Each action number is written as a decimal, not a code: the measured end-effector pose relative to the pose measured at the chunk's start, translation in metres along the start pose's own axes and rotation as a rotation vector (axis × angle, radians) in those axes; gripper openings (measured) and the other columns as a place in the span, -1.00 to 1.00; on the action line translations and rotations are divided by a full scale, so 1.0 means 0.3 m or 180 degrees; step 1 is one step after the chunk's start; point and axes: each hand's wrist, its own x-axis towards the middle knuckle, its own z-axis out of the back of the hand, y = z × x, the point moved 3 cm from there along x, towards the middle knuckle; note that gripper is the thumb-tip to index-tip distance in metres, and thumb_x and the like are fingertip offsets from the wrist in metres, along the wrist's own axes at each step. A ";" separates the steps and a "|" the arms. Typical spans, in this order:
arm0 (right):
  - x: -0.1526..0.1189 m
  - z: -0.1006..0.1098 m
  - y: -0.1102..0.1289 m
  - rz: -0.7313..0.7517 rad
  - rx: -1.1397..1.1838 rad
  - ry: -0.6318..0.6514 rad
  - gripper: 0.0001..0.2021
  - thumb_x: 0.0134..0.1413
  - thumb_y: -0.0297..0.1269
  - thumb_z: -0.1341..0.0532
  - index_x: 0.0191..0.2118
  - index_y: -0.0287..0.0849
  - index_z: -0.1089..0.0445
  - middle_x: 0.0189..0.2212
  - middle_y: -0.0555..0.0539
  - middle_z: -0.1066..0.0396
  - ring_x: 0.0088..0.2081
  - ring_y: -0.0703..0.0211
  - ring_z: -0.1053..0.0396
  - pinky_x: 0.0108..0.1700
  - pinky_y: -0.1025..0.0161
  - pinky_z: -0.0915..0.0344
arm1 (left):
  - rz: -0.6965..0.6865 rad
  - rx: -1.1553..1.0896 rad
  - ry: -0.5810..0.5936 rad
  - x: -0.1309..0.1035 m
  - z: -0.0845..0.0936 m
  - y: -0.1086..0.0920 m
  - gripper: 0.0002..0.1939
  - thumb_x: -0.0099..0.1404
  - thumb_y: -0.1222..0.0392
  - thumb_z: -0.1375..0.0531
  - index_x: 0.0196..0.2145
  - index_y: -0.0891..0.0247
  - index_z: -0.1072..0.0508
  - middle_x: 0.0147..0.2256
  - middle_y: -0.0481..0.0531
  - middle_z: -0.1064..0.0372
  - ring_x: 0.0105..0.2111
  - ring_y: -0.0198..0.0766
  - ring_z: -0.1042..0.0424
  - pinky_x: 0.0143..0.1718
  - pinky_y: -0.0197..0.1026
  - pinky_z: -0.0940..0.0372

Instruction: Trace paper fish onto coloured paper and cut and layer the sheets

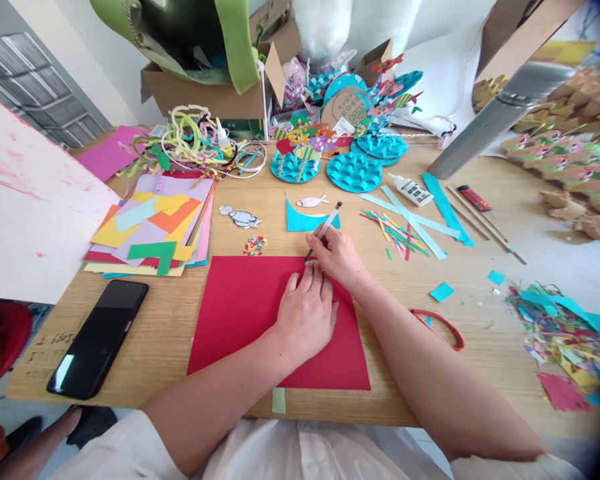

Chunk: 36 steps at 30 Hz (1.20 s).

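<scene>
A red sheet of paper [245,313] lies flat on the wooden table in front of me. My left hand [307,313] rests on its upper right part, fingers spread and pointing away from me. Pinched in my right hand [337,253] is a pen [331,220], its tip down at the sheet's top edge, just beyond my left fingertips. A small pale piece shows under those fingertips, mostly hidden. Beyond the sheet are a blue paper piece [300,220], a white fish cutout [313,201], a grey fish cutout [244,219] and a pile of confetti [256,246].
A phone [99,340] and stacked coloured papers [145,230] lie left. Red-handled scissors [450,333] are by my right forearm. Farther right are a glue bottle [411,190], paper strips [415,220] and scraps [565,333]. Blue crafts [355,172] and a cardboard box [205,93] stand behind.
</scene>
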 end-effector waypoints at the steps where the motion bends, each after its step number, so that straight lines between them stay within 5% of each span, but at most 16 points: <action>1: 0.000 0.001 0.000 -0.0017 -0.0004 -0.0020 -0.81 0.13 -0.18 -0.08 -0.45 -0.13 -0.22 -0.57 0.01 -0.29 -0.49 0.21 -0.24 -0.39 0.28 -0.12 | 0.0000 0.0000 0.0005 0.000 0.001 0.000 -0.49 0.41 0.13 0.01 0.19 0.55 -0.25 0.22 0.42 -0.19 0.26 0.08 -0.12 0.19 0.09 -0.09; 25: 0.013 0.052 -0.024 -0.0199 -0.0403 -0.0060 -0.82 0.12 -0.22 -0.08 -0.47 -0.12 -0.19 -0.60 0.03 -0.26 -0.52 0.22 -0.19 -0.42 0.29 -0.05 | -0.0010 0.0002 -0.0102 0.001 0.008 0.002 -0.47 0.40 0.12 -0.01 0.21 0.53 -0.21 0.23 0.38 -0.18 0.24 0.05 -0.16 0.16 0.07 -0.11; 36: 0.003 0.078 -0.004 0.0058 -0.0308 0.0276 -0.86 0.07 -0.27 -0.18 -0.46 -0.16 -0.27 -0.58 0.04 -0.30 -0.53 0.26 -0.20 -0.41 0.31 -0.08 | 0.0013 0.0077 -0.0048 0.047 0.057 -0.001 -0.53 0.40 0.07 -0.05 0.09 0.52 -0.35 0.05 0.31 -0.38 0.06 0.03 -0.32 0.02 0.05 -0.18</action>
